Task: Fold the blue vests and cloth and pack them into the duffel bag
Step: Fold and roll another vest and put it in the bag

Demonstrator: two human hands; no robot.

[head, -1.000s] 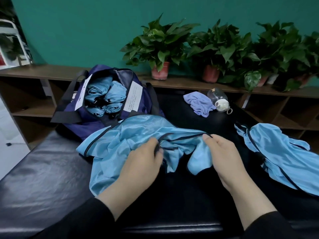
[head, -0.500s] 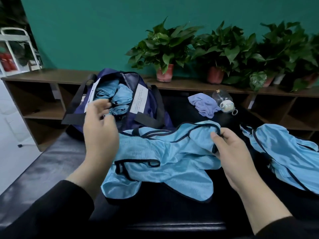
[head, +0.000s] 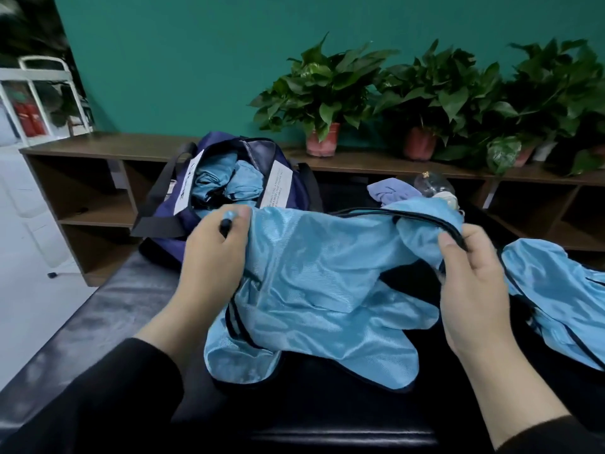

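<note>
Dropped since half a second ago from near the duffel bag (head: 226, 188) to pinch the vest (head: 314, 276) by its left corner: left hand (head: 214, 257); right hand (head: 474, 283) gripping the dark-trimmed edge, cloth stretched just above the counter (head: 108, 326). Slippery-looking fabric, thin pinches. Likely to slide free or bunch, spoiling the fold.

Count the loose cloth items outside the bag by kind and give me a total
Blue vests: 2, one held, one lying at right
Purple cloth: 1
Total: 3
</note>
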